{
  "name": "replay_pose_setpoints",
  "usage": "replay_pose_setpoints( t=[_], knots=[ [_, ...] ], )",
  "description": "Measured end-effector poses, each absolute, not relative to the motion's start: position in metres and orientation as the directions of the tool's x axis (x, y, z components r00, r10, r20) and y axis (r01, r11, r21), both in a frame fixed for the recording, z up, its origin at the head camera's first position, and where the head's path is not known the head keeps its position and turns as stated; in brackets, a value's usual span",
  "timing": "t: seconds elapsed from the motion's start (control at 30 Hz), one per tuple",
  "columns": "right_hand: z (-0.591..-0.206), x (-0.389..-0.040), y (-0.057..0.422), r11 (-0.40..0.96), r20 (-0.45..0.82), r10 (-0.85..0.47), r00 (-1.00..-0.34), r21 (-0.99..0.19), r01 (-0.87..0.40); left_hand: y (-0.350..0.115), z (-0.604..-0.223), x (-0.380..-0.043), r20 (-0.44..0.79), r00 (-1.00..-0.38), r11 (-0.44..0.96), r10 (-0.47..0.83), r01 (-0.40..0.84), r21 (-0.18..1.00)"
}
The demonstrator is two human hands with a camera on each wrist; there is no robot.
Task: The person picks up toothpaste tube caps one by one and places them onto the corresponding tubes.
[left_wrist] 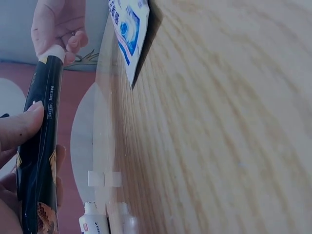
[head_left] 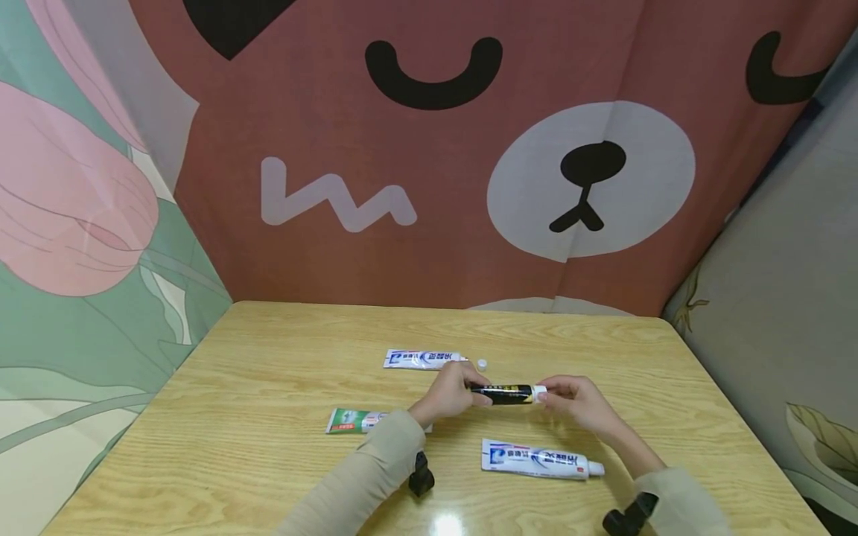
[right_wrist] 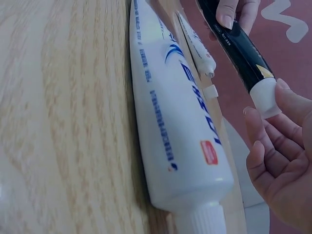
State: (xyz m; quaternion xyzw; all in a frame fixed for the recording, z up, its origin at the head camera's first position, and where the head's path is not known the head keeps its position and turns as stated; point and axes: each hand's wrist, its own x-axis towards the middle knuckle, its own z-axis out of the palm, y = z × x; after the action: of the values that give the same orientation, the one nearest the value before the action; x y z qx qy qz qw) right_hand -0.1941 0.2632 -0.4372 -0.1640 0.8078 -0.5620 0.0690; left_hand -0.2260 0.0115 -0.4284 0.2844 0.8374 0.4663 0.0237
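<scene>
A black toothpaste tube (head_left: pixel 509 394) is held level above the table between both hands. My left hand (head_left: pixel 450 391) grips its body, thumb on the near side and fingers behind, as the left wrist view also shows. At the tube's other end, my right hand (head_left: pixel 578 402) pinches the white cap (right_wrist: pixel 264 97) between thumb and fingertips. The cap sits on the tube's end; whether it is turned loose cannot be seen. Behind the left hand lies a white-and-blue toothpaste tube (head_left: pixel 418 359) with its nozzle bare, and a small loose white cap (head_left: pixel 482 365) beside it.
Nearer on the wooden table (head_left: pixel 268 461) lies a larger white-and-blue toothpaste tube (head_left: pixel 536 459) with its cap on. A green-and-white tube (head_left: pixel 355 421) at the left is partly hidden by my left forearm. A printed cloth (head_left: pixel 335 268) hangs behind the table.
</scene>
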Motion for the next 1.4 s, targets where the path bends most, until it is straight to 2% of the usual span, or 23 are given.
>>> replay_pose_setpoints(
  t=[0.27, 0.53, 0.77, 0.97, 1.13, 1.4],
  knots=[
    [-0.436, -0.196, 0.258, 0.404, 0.016, -0.314, -0.949, -0.903, -0.149, 0.011, -0.43, -0.226, 0.236, -0.841, 0.394, 0.487, 0.452, 0.8],
    [-0.436, -0.192, 0.257, 0.434, -0.076, -0.271, -0.96, -0.899, -0.051, 0.014, -0.433, -0.223, 0.237, -0.835, 0.37, 0.497, 0.451, 0.813],
    [-0.431, -0.189, 0.268, 0.434, 0.039, -0.3, -0.953, -0.884, -0.173, 0.011, -0.433, -0.224, 0.276, -0.814, 0.352, 0.512, 0.492, 0.796],
    [-0.432, -0.189, 0.273, 0.356, 0.122, -0.34, -0.933, -0.901, -0.248, 0.01, -0.436, -0.226, 0.307, -0.799, 0.336, 0.518, 0.52, 0.786],
    [-0.433, -0.188, 0.27, 0.359, 0.133, -0.337, -0.932, -0.897, -0.258, 0.009, -0.437, -0.227, 0.291, -0.807, 0.336, 0.513, 0.502, 0.797],
    [-0.43, -0.187, 0.268, 0.39, 0.079, -0.31, -0.948, -0.898, -0.202, 0.008, -0.436, -0.226, 0.275, -0.822, 0.351, 0.499, 0.481, 0.803]
  ],
)
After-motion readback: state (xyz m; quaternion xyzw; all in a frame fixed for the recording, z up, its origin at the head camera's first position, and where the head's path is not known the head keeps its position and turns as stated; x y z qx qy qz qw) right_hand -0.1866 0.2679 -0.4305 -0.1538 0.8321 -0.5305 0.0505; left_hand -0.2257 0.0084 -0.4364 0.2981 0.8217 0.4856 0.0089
